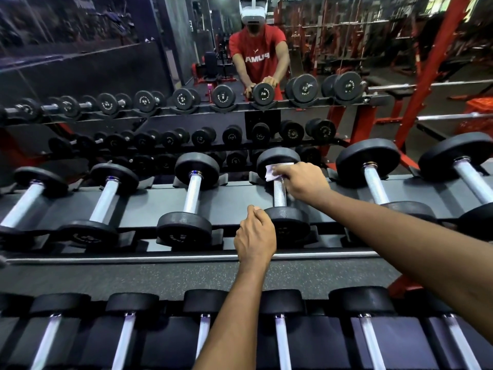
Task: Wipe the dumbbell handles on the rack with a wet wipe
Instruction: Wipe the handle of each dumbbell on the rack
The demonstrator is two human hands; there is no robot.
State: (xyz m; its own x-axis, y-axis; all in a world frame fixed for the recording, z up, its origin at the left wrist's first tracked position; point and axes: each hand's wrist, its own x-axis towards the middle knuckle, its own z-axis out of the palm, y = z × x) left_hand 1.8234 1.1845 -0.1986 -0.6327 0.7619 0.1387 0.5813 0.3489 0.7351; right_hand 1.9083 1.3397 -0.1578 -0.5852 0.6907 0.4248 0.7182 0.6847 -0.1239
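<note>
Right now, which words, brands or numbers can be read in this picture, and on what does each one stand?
"PUMA", white, seen reversed, on the red T-shirt in the mirror.
White print on the black round dumbbell end caps in the mirror: too blurred to read.
Raised marks on the near black dumbbell heads: too faint to read.

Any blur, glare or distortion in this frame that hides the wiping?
Head view: wet wipe, right hand and the dumbbell it wipes are sharp; wide-angle distortion fans outer dumbbells outward; lower-row handles carry bluish glare; mirror background is dim and soft.
</note>
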